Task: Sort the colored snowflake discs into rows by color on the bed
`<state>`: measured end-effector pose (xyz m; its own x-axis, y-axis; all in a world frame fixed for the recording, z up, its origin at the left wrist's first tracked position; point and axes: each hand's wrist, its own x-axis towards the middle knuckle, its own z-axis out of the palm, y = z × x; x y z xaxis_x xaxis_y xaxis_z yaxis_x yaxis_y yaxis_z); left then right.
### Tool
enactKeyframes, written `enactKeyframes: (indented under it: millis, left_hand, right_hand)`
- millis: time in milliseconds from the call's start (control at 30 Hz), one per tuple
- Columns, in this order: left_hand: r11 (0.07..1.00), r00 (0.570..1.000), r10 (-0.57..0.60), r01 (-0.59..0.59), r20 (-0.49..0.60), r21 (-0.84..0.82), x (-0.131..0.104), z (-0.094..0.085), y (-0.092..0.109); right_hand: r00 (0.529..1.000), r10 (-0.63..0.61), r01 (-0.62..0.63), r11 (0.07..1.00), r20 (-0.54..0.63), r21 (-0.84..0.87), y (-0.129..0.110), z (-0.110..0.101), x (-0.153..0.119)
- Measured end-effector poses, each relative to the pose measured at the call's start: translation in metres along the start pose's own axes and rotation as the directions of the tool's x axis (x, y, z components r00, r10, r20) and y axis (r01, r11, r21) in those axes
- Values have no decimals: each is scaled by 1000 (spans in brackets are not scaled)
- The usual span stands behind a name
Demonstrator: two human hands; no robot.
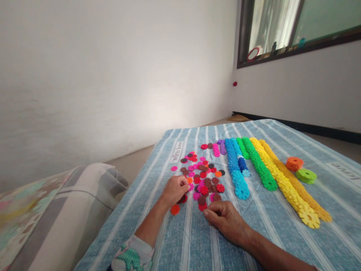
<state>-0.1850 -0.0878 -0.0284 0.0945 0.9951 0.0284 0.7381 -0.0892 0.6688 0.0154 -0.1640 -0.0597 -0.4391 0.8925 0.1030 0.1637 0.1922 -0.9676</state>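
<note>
A loose scatter of notched plastic discs [208, 182] in pink, red, brown, orange and black lies on the striped cloth. At its left side, my left hand [176, 189] is closed in a pinch. A pink disc [191, 187] shows right at those fingertips, but I cannot tell whether it is gripped. My right hand [222, 218] is also closed, thumb against bent fingers, at the scatter's near edge. Just beyond its fingertips lies a red disc [202, 207]; whatever the fingers hold is hidden. An orange disc [175, 209] lies apart, below my left hand.
Overlapping rows of blue discs [233, 162], green discs [258, 162], yellow discs [282, 180] and amber discs [299, 180] run lengthwise at right. Beyond them sit an orange stack [295, 163] and a lime stack [306, 175]. A grey-and-white striped fabric bundle [70, 210] stands at left.
</note>
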Motion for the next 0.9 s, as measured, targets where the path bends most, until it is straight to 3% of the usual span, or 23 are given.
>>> enactKeyframes:
  millis: [133,367,467,567,667,900]
  left_hand:
    - [979,995,-98,99,16,-179,-5,-6,4]
    - [965,970,-110,156,216,-209,-14,-3,14]
    - [989,978,-63,88,201,-115,-12,5,13]
    - [996,989,-25,12,146,91,-11,9,12]
    - [967,987,-23,-19,160,255,-13,9,16]
    - [918,988,12,-73,156,389,-18,13,31]
  right_hand:
    - [1000,2,-2,1000,10,14,0,0,0]
    - [1000,5,-5,1000,4,5,1,0,-1]
    - [1000,5,-5,1000,7,10,1,0,-1]
    - [1000,3,-3,1000,8,5,0,0,-1]
    - [1000,-1,1,1000,2,-8,-1,0,0]
    - [1000,2,-3,1000,-17,-17,1,0,0]
